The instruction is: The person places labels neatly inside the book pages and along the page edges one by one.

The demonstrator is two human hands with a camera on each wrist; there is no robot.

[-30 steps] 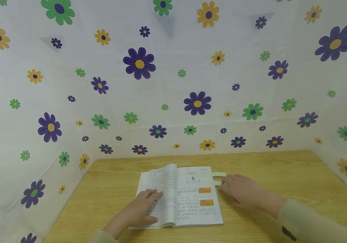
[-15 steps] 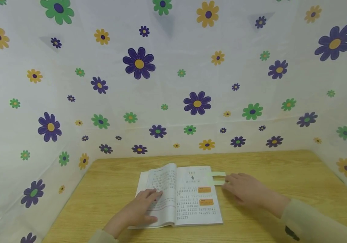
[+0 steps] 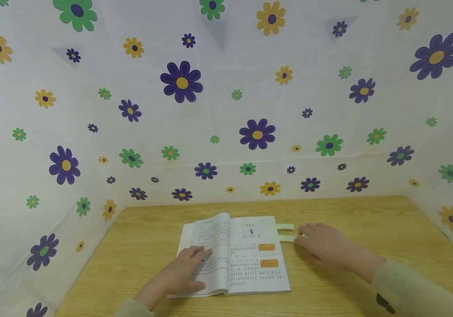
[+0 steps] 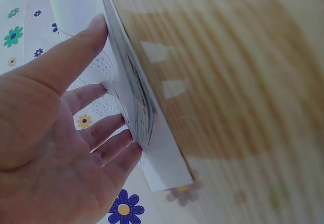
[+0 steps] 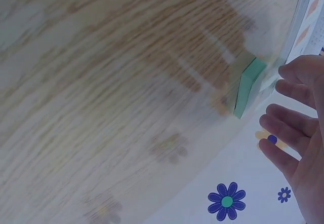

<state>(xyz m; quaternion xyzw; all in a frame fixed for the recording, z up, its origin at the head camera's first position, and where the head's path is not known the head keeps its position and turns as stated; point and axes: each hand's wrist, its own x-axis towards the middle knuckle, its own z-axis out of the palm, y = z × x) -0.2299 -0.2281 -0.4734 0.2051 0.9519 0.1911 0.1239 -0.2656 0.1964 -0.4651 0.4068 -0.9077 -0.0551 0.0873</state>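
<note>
An open book with printed pages and orange boxes lies on the table. Two pale green sticky tabs, an upper one and a lower one, jut from its right edge. My left hand rests on the left page with fingers spread; the left wrist view has its thumb and fingertips against the raised pages. Just right of the tabs, my right hand hovers or rests low, its fingers loosely bent around nothing. In the right wrist view a green tab stands apart from the fingertips.
The book lies on a wood-grain table with a glossy, reflecting surface. White cloth printed with purple, green and yellow flowers hangs around its back and sides.
My right hand has drawn slightly to the right, away from the tabs, which now show their full length. The left hand and the book have stayed in place.
</note>
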